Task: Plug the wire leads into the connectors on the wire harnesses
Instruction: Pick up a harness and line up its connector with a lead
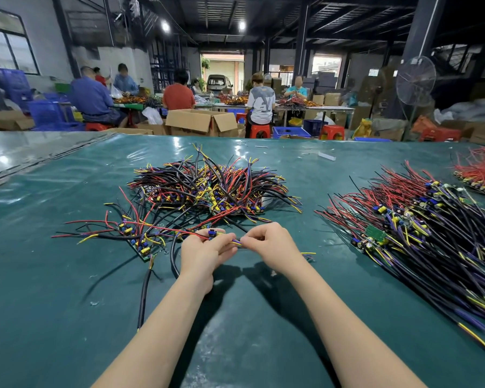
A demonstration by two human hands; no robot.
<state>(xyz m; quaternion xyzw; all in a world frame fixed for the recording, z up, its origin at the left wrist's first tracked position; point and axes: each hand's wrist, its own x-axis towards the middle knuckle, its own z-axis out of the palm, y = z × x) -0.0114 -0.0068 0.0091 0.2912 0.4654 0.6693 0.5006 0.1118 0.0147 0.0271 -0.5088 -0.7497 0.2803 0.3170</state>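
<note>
- The left hand (pixel 205 250) has its grip curled round a small blue connector (pixel 212 233) and the wires running from it. The right hand (pixel 269 245) pinches the yellow and purple wire leads (pixel 235 242) between thumb and fingertip, just beside the left fingers.
- Both hands work over the green desk (pixel 67 289), near its middle.
- At 12 o'clock from the hands lies a tangled pile (pixel 213 186) of black, red and yellow wires; its nearest strands reach the left hand.
- At 9 o'clock sits a loose clump (pixel 135 233) with small boards, and a black cable (pixel 144 292) trails toward 7 o'clock.
- At 3 o'clock a combed row (pixel 417 233) of harnesses is cut off by the right edge, as is a red bundle (pixel 482 172) at 2 o'clock.
- Beyond the desk are workers (pixel 178 95) on red stools (pixel 260 131), an open cardboard box (pixel 199 121) and a standing fan (pixel 415 82).
- The print on one white shirt (pixel 262 100) is too small to read.
- Fingers cover the joint, so I cannot tell whether the leads are seated in the connector.
</note>
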